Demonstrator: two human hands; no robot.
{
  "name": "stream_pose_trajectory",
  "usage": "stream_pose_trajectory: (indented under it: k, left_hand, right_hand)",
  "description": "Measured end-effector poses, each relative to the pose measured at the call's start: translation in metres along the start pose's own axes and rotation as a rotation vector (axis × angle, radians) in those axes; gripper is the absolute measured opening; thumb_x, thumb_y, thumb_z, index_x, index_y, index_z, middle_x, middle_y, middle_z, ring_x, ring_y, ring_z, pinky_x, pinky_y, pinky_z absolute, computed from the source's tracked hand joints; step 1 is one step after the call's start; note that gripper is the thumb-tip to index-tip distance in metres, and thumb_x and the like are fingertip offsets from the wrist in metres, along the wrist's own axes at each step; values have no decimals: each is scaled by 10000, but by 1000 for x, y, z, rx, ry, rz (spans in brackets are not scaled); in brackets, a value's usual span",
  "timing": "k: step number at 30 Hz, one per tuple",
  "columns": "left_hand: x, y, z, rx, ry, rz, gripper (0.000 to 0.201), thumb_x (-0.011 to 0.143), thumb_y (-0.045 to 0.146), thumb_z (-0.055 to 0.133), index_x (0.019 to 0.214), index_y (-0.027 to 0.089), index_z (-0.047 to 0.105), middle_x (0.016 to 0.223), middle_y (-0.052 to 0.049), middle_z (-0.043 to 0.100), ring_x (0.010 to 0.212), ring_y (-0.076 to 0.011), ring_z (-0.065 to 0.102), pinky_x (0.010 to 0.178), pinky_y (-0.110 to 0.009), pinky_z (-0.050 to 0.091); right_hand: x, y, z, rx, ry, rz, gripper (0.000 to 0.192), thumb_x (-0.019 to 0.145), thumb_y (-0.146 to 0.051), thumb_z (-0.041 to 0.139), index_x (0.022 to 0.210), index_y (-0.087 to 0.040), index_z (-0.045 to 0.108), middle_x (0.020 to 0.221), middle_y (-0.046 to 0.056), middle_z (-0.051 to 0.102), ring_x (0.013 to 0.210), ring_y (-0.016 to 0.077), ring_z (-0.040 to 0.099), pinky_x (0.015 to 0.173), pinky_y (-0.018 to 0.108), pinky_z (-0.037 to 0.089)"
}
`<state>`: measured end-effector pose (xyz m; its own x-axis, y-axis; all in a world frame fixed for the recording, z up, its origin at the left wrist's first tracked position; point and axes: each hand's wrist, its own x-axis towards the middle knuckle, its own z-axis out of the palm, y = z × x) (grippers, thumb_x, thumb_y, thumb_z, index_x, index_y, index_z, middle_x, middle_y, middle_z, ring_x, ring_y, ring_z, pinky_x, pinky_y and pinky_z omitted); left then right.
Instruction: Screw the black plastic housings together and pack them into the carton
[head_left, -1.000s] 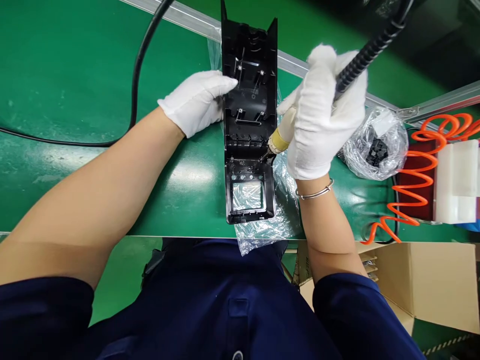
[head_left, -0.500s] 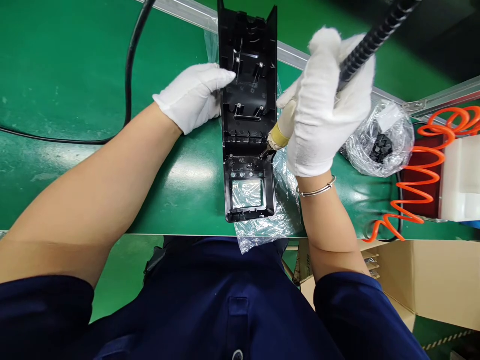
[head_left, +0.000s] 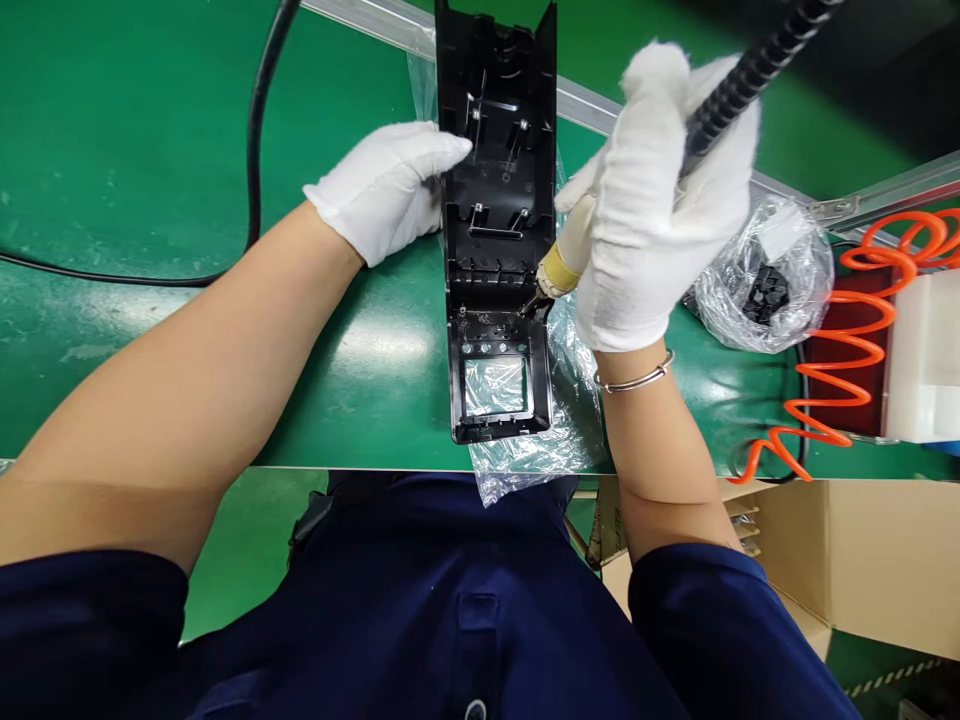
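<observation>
A long black plastic housing point(head_left: 493, 170) lies open side up on the green mat, on a clear plastic bag point(head_left: 574, 400). My left hand point(head_left: 382, 185), in a white glove, presses against the housing's left wall. My right hand point(head_left: 652, 200), also gloved, grips a powered screwdriver point(head_left: 562, 262) with a yellowish nose and a black ribbed cable point(head_left: 750, 70). The driver's tip touches the housing's right inner edge, just above the square window point(head_left: 495, 385).
A black cable point(head_left: 255, 140) curves across the mat at the left. A clear bag holding black parts point(head_left: 757, 285) lies right of my hand, beside an orange coiled hose point(head_left: 840, 340) and a white block point(head_left: 926, 350). A cardboard box point(head_left: 847, 560) stands below the table edge.
The view has shifted slightly. My right hand and the screwdriver rose a little; the tip stays at the same spot on the housing. My left hand stays put.
</observation>
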<state>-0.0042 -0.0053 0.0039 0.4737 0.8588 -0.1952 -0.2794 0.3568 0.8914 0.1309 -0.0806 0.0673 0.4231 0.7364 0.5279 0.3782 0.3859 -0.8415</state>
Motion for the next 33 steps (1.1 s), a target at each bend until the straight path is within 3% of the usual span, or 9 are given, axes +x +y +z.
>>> stream_pose_trajectory:
  k: [6,11,15,20,29,33]
  left_hand:
    - [0,-1,-1,24,7,-1,100,681,260,704,689,322,626,1034,50,744,1276,-320,515,1179,-513,344]
    - [-1,1,2,11,20,-9,168,673,236,702,811,325,666,1002,47,751,1306,-309,494,1182,-518,336]
    - [-1,1,2,12,22,-7,124,676,234,697,755,319,653,997,41,752,1283,-312,512,1180,-510,338]
    - [-1,0,1,20,19,0,99,687,236,699,719,315,648,1020,35,750,1276,-325,514,1178,-531,331]
    - [-2,1,2,77,18,7,75,691,273,698,688,329,649,1006,86,752,1247,-320,540,1170,-523,363]
    - [-3,1,2,46,6,17,66,713,242,695,709,293,654,1027,52,752,1205,-321,564,1167,-527,371]
  right_hand:
    - [1,2,2,78,26,-11,177,859,-352,489,748,-232,422,562,-40,404,648,130,613,645,277,511]
    - [-1,1,1,-59,-7,-6,194,897,-360,402,758,-228,373,613,-20,448,700,125,621,581,256,472]
    - [-2,0,1,-61,-20,6,197,897,-368,393,772,-224,347,652,-18,491,726,131,627,603,263,487]
    - [0,3,2,85,35,17,182,841,-376,493,771,-231,407,564,-47,389,678,148,630,690,301,528]
    - [-1,-1,-1,-59,-47,18,204,906,-365,384,772,-221,331,676,-13,490,679,122,589,613,262,487]
    - [-2,-1,0,42,-34,15,176,888,-339,432,770,-223,374,629,-27,442,666,118,593,676,268,520]
